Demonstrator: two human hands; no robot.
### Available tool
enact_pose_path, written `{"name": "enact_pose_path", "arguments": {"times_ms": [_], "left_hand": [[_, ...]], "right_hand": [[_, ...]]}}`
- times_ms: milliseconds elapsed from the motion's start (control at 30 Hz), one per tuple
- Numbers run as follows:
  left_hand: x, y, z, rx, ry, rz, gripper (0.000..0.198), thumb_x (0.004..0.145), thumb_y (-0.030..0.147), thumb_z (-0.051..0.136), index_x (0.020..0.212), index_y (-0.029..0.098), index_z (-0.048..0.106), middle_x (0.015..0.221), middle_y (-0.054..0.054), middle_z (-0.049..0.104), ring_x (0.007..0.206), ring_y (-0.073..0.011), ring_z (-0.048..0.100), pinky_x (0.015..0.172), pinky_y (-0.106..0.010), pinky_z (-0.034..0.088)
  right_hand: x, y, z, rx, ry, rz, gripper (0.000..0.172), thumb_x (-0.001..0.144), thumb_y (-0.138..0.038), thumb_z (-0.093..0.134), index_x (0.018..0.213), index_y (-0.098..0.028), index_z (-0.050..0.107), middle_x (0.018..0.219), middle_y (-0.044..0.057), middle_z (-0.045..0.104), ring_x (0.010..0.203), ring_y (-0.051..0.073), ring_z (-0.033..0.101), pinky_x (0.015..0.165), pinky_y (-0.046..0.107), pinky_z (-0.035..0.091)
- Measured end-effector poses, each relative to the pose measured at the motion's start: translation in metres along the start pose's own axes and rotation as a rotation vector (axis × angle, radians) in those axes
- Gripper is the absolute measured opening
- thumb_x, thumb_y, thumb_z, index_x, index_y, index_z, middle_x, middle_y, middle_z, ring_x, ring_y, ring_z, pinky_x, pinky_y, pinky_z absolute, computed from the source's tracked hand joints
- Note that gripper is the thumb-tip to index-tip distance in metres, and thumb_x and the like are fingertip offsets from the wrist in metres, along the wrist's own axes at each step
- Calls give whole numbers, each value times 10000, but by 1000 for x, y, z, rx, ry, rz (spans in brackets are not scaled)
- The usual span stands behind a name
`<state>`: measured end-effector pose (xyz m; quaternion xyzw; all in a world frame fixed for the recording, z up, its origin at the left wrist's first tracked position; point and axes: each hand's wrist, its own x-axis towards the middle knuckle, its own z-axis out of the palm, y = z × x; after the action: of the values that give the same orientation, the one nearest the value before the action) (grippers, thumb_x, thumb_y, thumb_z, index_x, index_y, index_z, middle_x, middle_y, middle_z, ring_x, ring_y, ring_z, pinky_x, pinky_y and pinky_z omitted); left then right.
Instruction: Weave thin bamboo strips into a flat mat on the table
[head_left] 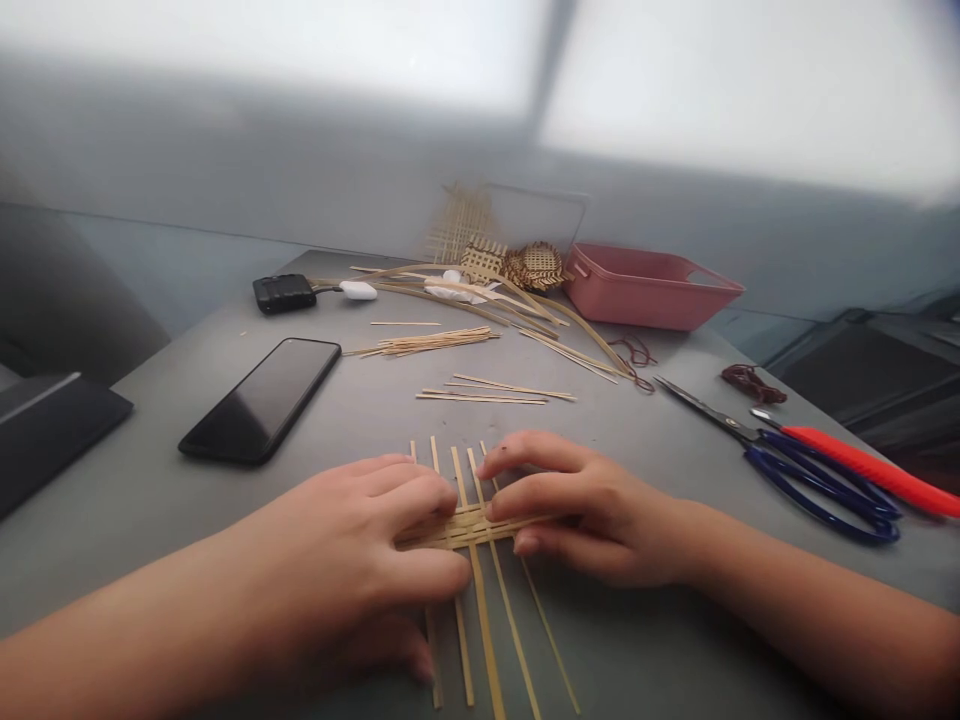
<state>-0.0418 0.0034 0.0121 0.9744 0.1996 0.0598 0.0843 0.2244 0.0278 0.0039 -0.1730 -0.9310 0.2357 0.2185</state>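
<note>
On the grey table in front of me lies a small piece of weaving (pixel 466 528) made of flat, pale bamboo strips. Several long strips run toward and away from me, crossed by a tight band of sideways strips. My left hand (pixel 367 535) is closed over the left part of the band, fingers pressing on it and hiding that end. At the right end, my right hand (pixel 581 505) has curved fingers around the sideways strips, its thumb on the near side and its fingertips on the far side and near the upright strips.
Loose strips (pixel 491 390) and a bundle of thin sticks (pixel 435 342) lie beyond. A phone (pixel 262 400) is at left. Scissors (pixel 795 470) and a red-handled tool (pixel 862 465) lie at right. Behind are woven pieces (pixel 536 266) and a pink basket (pixel 645 290).
</note>
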Motion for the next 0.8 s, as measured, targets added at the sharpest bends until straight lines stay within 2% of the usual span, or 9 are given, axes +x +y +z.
{"name": "enact_pose_path", "arguments": {"times_ms": [200, 333, 433, 567, 667, 733, 800], "left_hand": [[1, 3, -4, -8, -44, -27, 290, 820, 490, 728, 963, 248, 656, 977, -60, 589, 818, -241, 541, 780, -362, 475], [1, 3, -3, -6, -12, -31, 243, 825, 433, 741, 956, 246, 659, 953, -50, 588, 803, -228, 537, 784, -344, 476], [1, 1, 0, -2, 10, -27, 234, 865, 419, 702, 1023, 254, 650, 967, -53, 594, 821, -233, 547, 798, -352, 475], [1, 2, 5, 35, 69, -40, 284, 886, 436, 667, 1092, 245, 629, 939, -57, 603, 823, -254, 555, 774, -387, 478], [4, 6, 8, 107, 91, -114, 281, 883, 413, 667, 1073, 210, 623, 914, -63, 612, 784, -267, 559, 717, -407, 479], [7, 9, 8, 133, 116, -162, 296, 895, 420, 650, 1084, 195, 609, 928, -71, 623, 785, -277, 567, 709, -417, 482], [8, 11, 8, 115, 132, -185, 324, 897, 449, 646, 1070, 179, 603, 942, -76, 632, 804, -281, 574, 727, -420, 486]], "right_hand": [[-3, -4, -1, -98, -14, 148, 152, 901, -286, 662, 988, -162, 675, 1024, 106, 657, 897, 170, 628, 820, 285, 534], [-4, -4, 2, -103, -19, 203, 179, 921, -339, 642, 978, -172, 676, 1026, 97, 656, 906, 172, 634, 830, 283, 533], [-3, -5, 2, -95, -15, 202, 157, 927, -321, 633, 978, -178, 675, 1029, 91, 654, 901, 167, 633, 822, 279, 535], [-1, -8, -1, -143, 93, 193, 111, 929, -244, 618, 1002, -176, 665, 1015, 91, 653, 924, 176, 627, 833, 291, 529], [2, -19, -2, -194, 186, 169, 79, 929, -226, 607, 957, -169, 656, 947, 84, 644, 910, 187, 604, 828, 314, 517], [3, -29, 0, -196, 154, 156, 67, 925, -225, 611, 900, -172, 643, 892, 67, 629, 870, 183, 581, 807, 315, 508], [4, -39, 4, -195, 59, 161, 89, 911, -248, 627, 853, -181, 623, 883, 57, 619, 849, 180, 559, 805, 320, 502]]}}
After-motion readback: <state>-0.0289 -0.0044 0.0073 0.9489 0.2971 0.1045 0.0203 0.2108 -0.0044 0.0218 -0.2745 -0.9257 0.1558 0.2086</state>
